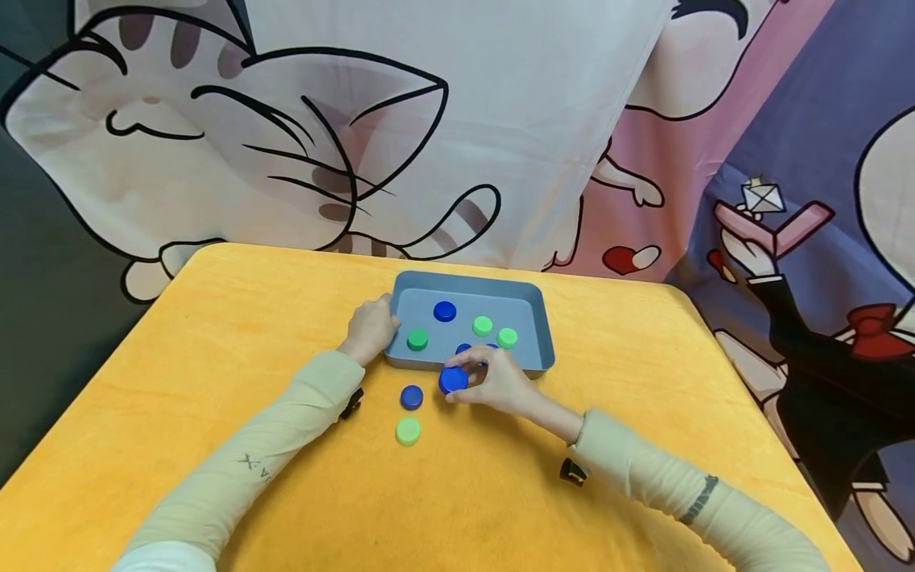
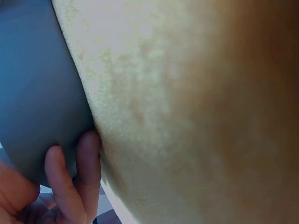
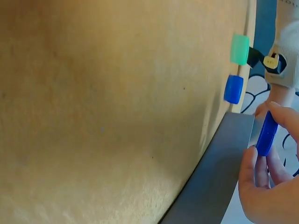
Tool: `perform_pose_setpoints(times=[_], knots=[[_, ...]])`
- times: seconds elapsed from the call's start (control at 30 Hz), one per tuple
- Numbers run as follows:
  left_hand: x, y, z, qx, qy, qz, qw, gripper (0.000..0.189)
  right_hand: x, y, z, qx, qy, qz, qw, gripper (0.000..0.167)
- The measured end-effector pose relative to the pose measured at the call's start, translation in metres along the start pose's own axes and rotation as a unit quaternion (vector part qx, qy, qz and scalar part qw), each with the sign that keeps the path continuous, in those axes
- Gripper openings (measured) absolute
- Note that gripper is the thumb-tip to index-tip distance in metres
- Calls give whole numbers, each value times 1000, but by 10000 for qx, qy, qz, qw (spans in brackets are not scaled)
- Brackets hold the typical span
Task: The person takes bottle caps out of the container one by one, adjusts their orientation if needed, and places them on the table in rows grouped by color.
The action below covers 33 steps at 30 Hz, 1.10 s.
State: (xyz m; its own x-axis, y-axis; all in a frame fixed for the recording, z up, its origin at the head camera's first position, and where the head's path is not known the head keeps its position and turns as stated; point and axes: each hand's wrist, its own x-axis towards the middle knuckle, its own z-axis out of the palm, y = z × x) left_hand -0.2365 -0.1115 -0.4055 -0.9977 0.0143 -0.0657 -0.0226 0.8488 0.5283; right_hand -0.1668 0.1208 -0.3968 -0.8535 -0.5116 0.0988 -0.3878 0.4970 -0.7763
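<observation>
My right hand (image 1: 500, 381) pinches a blue bottle cap (image 1: 453, 380) between thumb and fingers, just in front of the near wall of a grey-blue tray (image 1: 472, 280). In the right wrist view the cap (image 3: 267, 134) is held on edge, close to the tray's wall (image 3: 219, 163). My left hand (image 1: 372, 327) grips the tray's left end; its fingers (image 2: 65, 186) lie against the outer wall in the left wrist view. On the table before the tray lie another blue cap (image 1: 411, 397) and a light green cap (image 1: 408, 431).
Inside the tray are a blue cap (image 1: 445, 311), a darker green cap (image 1: 418, 339) and two light green caps (image 1: 482, 326). More blue caps show partly behind the right hand. A yellow cloth covers the table (image 1: 322, 492); a printed cartoon curtain (image 1: 543, 119) hangs behind it.
</observation>
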Motion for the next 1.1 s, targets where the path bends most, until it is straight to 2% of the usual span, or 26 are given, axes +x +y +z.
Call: perform_pose_setpoints(times=[0.8,1.1], knots=[[-1,-2,0,-21,-23,43,10000,44,-14,7,22,-1017,-214,-176,9944,41],[0,-1,0,-36,-54,-13,10000,47,-14,6,28,-1172,-226,-176,9927,39]])
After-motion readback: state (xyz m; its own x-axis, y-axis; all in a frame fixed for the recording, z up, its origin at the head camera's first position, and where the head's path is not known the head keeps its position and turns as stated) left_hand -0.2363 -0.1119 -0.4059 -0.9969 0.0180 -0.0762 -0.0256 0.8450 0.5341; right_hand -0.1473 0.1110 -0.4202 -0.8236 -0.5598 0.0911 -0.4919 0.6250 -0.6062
